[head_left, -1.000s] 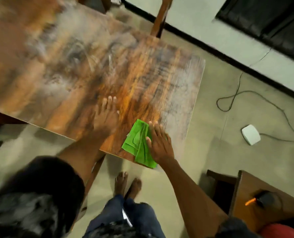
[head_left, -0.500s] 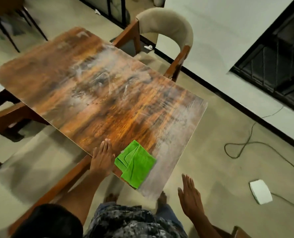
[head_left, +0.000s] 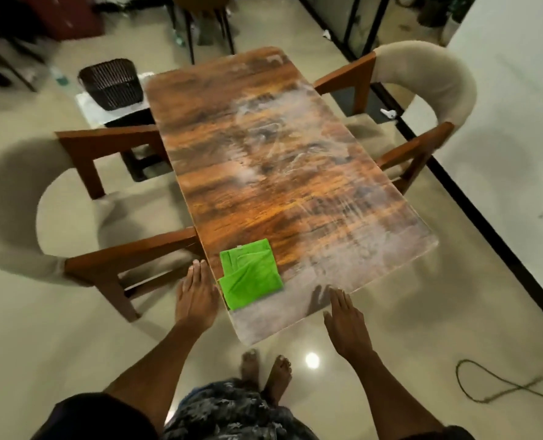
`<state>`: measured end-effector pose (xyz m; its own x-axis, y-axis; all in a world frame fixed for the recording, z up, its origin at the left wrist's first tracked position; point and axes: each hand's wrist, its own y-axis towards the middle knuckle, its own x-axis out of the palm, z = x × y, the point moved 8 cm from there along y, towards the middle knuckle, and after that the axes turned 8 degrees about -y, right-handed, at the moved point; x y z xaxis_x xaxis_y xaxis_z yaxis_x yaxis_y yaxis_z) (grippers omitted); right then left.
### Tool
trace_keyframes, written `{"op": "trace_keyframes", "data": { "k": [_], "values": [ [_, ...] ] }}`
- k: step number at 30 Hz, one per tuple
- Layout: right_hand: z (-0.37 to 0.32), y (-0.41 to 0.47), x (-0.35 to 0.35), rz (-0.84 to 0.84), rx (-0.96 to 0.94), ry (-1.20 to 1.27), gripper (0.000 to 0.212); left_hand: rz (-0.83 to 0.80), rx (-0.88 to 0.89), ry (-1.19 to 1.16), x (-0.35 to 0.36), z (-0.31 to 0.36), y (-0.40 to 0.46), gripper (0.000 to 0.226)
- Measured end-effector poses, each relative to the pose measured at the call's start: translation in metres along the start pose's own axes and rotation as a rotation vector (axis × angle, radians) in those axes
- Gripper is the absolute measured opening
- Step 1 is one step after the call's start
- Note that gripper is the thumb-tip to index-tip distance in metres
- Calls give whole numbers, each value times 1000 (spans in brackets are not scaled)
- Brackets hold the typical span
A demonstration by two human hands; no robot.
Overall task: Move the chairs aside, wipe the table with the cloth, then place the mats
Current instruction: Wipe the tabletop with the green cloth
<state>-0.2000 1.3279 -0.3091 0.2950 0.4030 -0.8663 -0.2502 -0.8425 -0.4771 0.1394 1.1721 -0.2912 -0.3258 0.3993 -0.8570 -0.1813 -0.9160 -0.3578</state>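
A folded green cloth point(head_left: 250, 275) lies on the near left corner of the wooden table point(head_left: 270, 173), whose top shows pale smears. My left hand point(head_left: 196, 296) hangs open just left of the cloth, beside the table's edge, and holds nothing. My right hand point(head_left: 348, 322) is open with its fingers straight, off the table's near end, also with nothing in it. One chair with a cream curved back point(head_left: 83, 204) stands at the table's left side, and a second chair point(head_left: 422, 100) stands at the right side. No mats are in view.
A dark woven basket point(head_left: 113, 82) sits on the floor beyond the left chair. A cable point(head_left: 498, 389) loops on the floor at the lower right. My bare feet point(head_left: 265, 369) stand at the table's near end. A white wall with a black skirting runs along the right.
My right hand has let go of the cloth and drawn back off the table. My left hand has slid off the tabletop to its edge. The view has swung to face along the table.
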Motion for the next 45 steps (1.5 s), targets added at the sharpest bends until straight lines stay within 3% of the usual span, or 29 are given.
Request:
{"op": "trace_keyframes", "data": {
  "k": [2,8,13,18,20,27,31,38,45],
  "values": [
    [-25,10,-7,-4,-67,-25,66,11,-12,-6,4,-11,-12,85],
    [-83,26,-37,61,-291,-122,80,6,-94,-38,24,2,-31,67],
    [-107,49,-56,43,-444,-214,70,1,-141,-60,31,24,-38,67],
    [-149,96,-51,-3,-665,-274,69,194,-179,-156,24,35,-22,86],
    [-173,120,-42,18,-734,-274,70,248,-170,-177,35,45,-9,83],
    [-220,168,39,108,-765,-272,70,347,-161,-376,97,34,28,73],
    [-215,163,53,249,-711,-355,76,340,-90,-297,110,30,32,67],
    [-185,66,100,129,-830,-381,94,335,-131,-390,150,31,-54,62],
    [-169,35,124,128,-786,-290,77,347,-151,-400,152,21,-75,60]
  ]
}}
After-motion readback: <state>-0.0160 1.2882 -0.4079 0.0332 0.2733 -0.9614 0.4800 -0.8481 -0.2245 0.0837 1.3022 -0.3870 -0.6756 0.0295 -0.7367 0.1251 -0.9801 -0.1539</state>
